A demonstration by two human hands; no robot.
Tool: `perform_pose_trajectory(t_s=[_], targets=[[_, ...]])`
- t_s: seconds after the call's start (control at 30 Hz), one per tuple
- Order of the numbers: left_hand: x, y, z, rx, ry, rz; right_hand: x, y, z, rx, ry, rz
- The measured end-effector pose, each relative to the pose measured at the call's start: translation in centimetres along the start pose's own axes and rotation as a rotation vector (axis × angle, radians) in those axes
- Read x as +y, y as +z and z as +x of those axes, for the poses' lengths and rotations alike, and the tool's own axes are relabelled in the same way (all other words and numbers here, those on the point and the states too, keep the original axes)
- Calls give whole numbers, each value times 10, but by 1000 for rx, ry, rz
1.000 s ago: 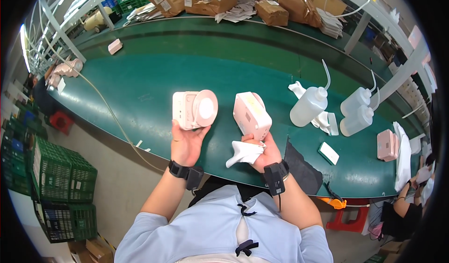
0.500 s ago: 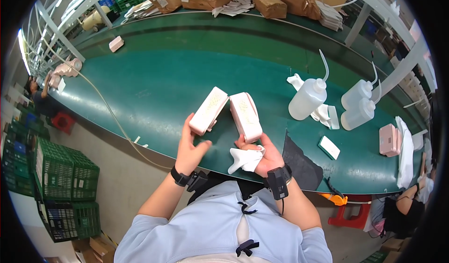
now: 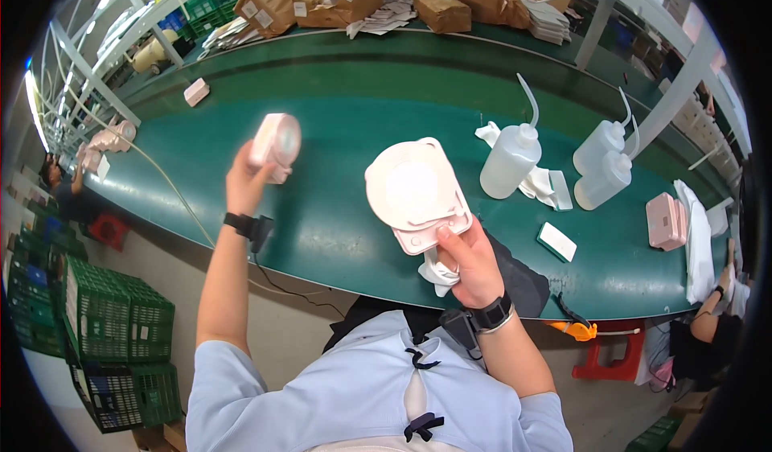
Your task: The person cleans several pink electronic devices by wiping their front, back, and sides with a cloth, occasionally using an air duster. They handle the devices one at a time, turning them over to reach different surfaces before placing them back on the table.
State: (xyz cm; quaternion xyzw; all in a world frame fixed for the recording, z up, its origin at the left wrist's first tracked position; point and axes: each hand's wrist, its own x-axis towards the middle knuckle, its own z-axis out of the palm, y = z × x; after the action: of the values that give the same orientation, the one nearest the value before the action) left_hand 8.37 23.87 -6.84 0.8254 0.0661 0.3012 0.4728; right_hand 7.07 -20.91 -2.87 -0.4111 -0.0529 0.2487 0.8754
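Note:
My left hand, raised over the left part of the bench, is closed around a pale pink boxy device with a round face, slightly blurred. A second pale pink device, its large round pale disc turned up, is gripped at its lower corner by my right hand, thumb on top. Bunched against that same palm is a white cloth, which hangs below the device. The right hand's other fingers are hidden under the device and cloth.
Squeeze bottles with bent spouts stand on the green bench at right, near a white-and-green block. A dark mat lies beside my right hand. More pink devices sit at right and far left. Green crates are stacked lower left.
The two devices, side by side before, are now apart. My left hand has carried one leftward and away; the right has turned the other so its round disc shows.

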Motion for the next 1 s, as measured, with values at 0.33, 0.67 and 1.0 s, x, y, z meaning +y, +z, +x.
perform_pose_trajectory(t_s=[0.33, 0.67, 1.0], targets=[[50, 12, -24, 207, 189, 539, 4, 11, -10, -33, -296, -235], [181, 130, -128, -317, -375, -1226, 10, 22, -29, -109, -267, -444], [136, 125, -137, -399, -691, -1516, -74, -75, -51, 691, -22, -1989]])
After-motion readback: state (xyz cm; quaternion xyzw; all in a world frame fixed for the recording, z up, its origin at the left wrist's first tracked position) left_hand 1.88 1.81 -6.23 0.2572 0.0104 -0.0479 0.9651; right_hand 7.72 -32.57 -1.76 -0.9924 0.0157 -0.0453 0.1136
